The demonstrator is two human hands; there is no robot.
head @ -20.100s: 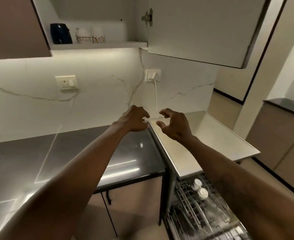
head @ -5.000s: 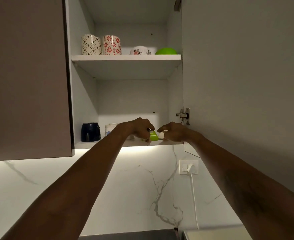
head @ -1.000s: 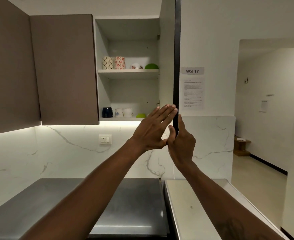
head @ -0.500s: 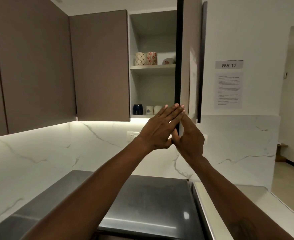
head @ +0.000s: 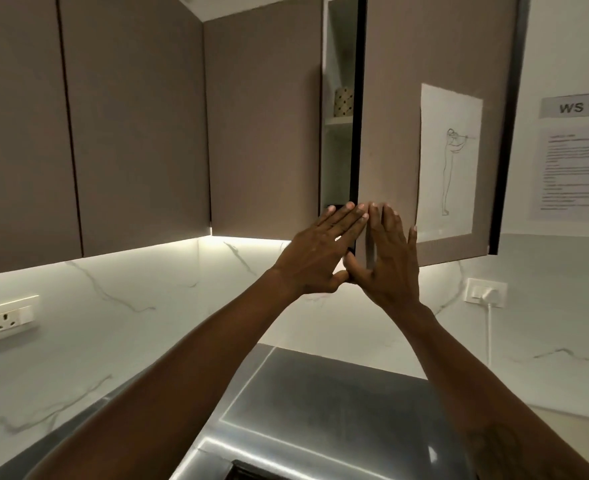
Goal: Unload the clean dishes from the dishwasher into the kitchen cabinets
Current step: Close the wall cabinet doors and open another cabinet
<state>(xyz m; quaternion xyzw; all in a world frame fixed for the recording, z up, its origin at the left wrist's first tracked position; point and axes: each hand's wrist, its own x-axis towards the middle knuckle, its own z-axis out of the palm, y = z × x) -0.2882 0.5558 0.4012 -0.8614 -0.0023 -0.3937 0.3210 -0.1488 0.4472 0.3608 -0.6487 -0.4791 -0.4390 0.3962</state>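
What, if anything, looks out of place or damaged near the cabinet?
Nothing is spilled or broken. Only the cabinet door stands ajar: a narrow gap at its free edge shows a patterned cup on a shelf. The left hand and the right hand lie flat at that edge.

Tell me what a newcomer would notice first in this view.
Two flat hands meet at centre frame: the left hand lies over the edge of the cabinet door and the right hand presses its front. The door stands ajar, and through the narrow gap a patterned cup shows on a shelf. A line drawing hangs on the door, with a WS 17 sign on the wall to its right.
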